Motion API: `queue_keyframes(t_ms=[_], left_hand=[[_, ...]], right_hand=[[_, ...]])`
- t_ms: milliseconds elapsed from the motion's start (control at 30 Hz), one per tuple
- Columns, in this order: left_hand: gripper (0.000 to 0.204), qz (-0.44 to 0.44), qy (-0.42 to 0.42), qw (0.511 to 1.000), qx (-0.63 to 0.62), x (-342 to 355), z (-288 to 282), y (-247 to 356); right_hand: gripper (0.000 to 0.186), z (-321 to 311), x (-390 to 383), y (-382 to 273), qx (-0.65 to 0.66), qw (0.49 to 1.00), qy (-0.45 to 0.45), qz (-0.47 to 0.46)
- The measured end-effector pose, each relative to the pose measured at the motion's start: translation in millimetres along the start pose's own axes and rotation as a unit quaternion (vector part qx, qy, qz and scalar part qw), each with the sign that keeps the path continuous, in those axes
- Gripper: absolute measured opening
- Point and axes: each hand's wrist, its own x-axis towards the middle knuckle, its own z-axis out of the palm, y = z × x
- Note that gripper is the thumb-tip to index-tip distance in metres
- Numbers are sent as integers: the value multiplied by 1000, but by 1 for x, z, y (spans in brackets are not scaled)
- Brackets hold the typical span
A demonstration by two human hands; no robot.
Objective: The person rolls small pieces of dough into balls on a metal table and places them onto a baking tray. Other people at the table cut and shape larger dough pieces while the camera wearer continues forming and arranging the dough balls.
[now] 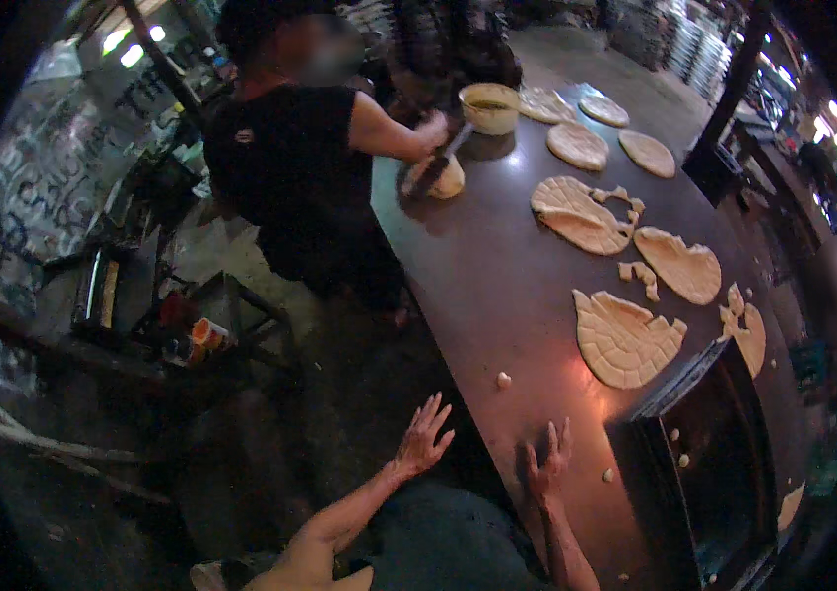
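My left hand (423,441) is in the air beside the table's near left edge, fingers apart and holding nothing. Over the metal tabletop (482,305), my right hand (548,459) also has its fingers stretched out and nothing in them. A small dough ball (504,380) lies just beyond it, and a dough scrap (607,475) is to its right. Nearest on the table is a flat dough round cut into a grid (630,343), its upper edge torn away. Right of my right hand stands a dark rectangular tray (714,453) with dough bits on it.
Further off lie a folded, scored dough round (584,214), another torn round (679,266) and whole rounds (577,146). Across the table's left edge, a co-worker in black (290,187) works a blurred tool over a dough piece (446,179), beside a pale bucket (490,110).
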Motion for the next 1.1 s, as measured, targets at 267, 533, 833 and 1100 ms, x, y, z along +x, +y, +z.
queue_keyframes(t_ms=[267, 533, 833, 1100], left_hand=[[50, -72, 51, 996, -13, -72, 10, -23], [46, -45, -9, 995, -88, -54, 33, -31], [41, 69, -62, 990, -102, 11, 13, -23], [38, 140, -65, 978, -138, 73, -13, -20]], right_hand=[[57, 1, -30, 11, -31, 997, -49, -41], [54, 9, -60, 9, -55, 998, -28, 18], [46, 24, -93, 65, -105, 992, 52, -55], [48, 37, -105, 71, -114, 991, 49, 43]])
